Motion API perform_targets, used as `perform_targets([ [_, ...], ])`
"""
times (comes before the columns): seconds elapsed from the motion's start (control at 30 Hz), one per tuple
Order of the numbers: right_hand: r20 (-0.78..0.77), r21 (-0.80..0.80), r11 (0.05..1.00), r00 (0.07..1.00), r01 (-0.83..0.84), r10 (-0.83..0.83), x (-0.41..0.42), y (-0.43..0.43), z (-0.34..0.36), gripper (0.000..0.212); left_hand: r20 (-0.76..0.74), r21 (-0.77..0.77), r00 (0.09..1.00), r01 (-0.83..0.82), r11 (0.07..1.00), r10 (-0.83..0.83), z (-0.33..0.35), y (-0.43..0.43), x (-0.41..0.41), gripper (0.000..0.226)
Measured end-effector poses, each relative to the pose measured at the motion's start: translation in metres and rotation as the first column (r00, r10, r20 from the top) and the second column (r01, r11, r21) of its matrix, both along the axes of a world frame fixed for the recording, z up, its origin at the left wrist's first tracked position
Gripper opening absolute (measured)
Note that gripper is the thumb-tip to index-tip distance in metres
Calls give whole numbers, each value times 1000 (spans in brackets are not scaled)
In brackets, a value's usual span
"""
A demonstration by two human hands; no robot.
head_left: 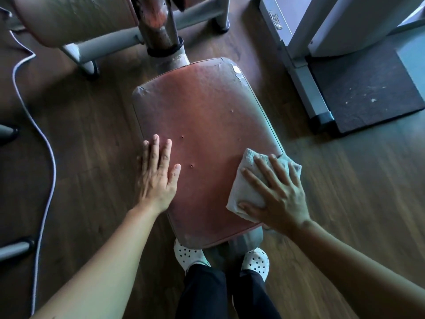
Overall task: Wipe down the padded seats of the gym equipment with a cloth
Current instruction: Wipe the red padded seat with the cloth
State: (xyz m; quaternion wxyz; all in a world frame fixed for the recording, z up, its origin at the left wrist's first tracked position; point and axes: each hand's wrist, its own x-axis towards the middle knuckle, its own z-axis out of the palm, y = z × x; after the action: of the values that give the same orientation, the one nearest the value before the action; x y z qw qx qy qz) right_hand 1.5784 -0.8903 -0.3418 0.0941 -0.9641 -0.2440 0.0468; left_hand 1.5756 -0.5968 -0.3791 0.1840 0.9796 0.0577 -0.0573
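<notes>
A worn reddish-brown padded seat [202,125] fills the middle of the view, with small holes and a peeling far right corner. My left hand [157,176] lies flat on the seat's left edge, fingers straight. My right hand [278,192] presses a folded pale cloth [246,178] onto the seat's near right edge with spread fingers. Part of the cloth hangs past the seat's side.
A second padded rest [76,17] and a rusty post [161,26] stand beyond the seat. A white cable [49,155] trails over the wooden floor at left. Grey machine frame [305,84] and a dark mat [368,93] sit at right. My white clogs [188,256] stand under the seat's near end.
</notes>
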Motion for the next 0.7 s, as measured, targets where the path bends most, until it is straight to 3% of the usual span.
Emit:
perform_targets([
  [0.27,-69,81,993,994,-83,88,-21,70,-6,69,-67,-122,998,14,992,-22,9,19,-20,67],
  [0.4,-108,129,983,984,-130,144,-16,55,-1,73,-54,-216,995,-94,972,84,21,3,-24,75],
  [0.5,-112,202,977,993,72,-50,-13,22,1,69,78,-295,987,-108,949,137,34,-44,-26,70],
  [0.57,-103,166,964,976,206,-191,-11,-3,-5,64,141,-311,986,-40,949,88,41,-83,-28,64],
  [0.7,-129,99,972,972,211,-198,-7,-31,-20,60,101,-99,985,146,984,-136,36,-135,-31,58],
])
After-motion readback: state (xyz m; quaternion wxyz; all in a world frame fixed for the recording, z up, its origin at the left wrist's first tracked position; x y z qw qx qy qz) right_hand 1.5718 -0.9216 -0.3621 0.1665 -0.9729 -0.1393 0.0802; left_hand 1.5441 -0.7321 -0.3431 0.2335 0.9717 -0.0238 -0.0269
